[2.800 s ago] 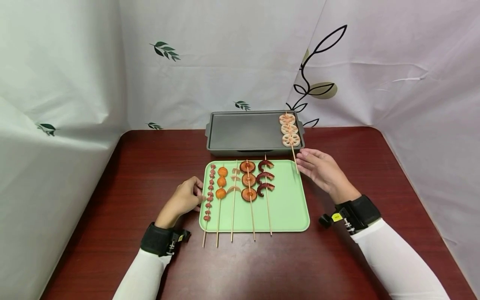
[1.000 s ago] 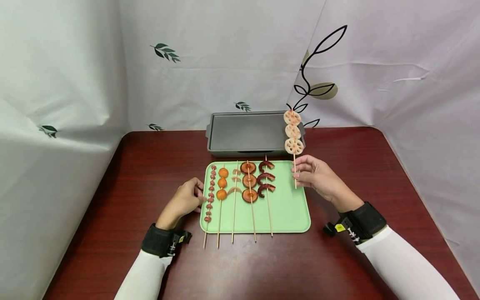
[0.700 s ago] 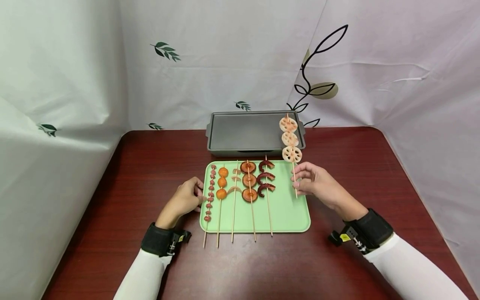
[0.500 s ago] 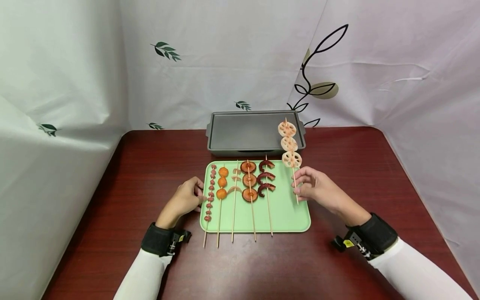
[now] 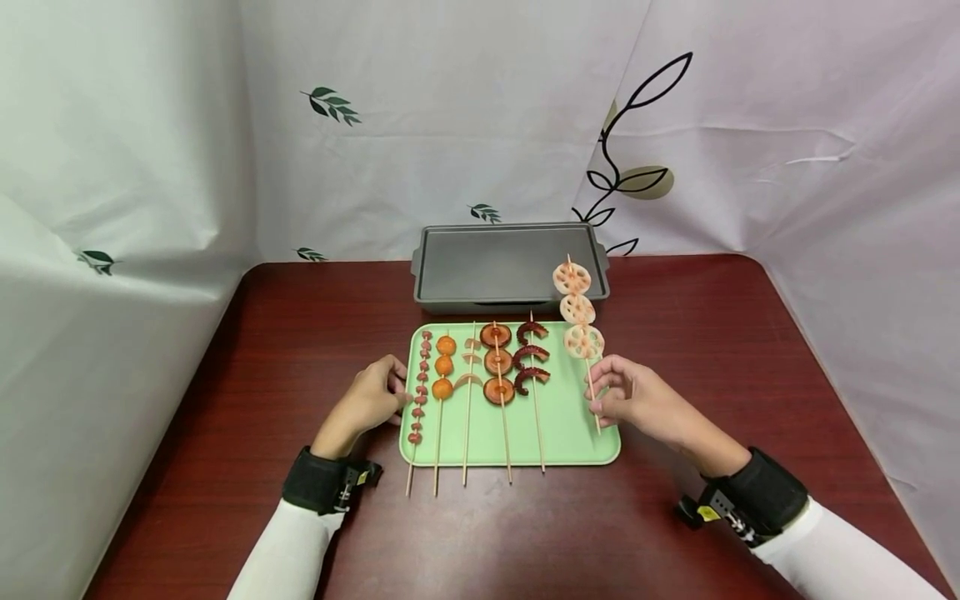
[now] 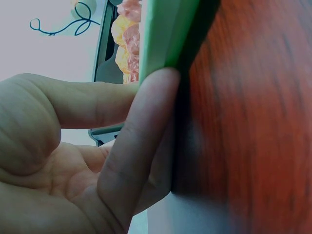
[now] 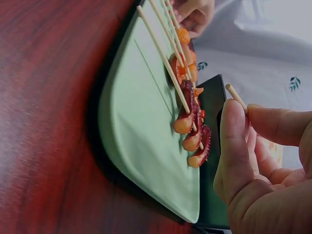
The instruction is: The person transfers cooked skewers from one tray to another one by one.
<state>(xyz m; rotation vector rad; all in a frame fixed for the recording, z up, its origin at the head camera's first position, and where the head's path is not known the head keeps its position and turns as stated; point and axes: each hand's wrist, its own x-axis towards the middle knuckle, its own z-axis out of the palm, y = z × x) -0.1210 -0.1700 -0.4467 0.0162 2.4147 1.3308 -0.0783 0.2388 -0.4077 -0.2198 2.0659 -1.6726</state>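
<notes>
From the head camera, the right hand (image 5: 637, 400) pinches the stick of the lotus root skewer (image 5: 576, 317), held tilted above the right side of the green tray (image 5: 577, 433); 5 other skewers lie on the tray, and the grey grill pan (image 5: 495, 267) behind is bare. The left hand (image 5: 371, 400) rests at the tray's left edge.

At the left wrist, straight fingers (image 6: 141, 141) touch the rim.

At the right wrist, fingertips (image 7: 234, 131) clamp the stick; the skewer seems not yet set down.

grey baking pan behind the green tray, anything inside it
The grey metal baking pan shows a bare floor. The lotus root skewer, pinched in the right hand, covers the pan's front right corner, so that spot cannot be seen.
</notes>
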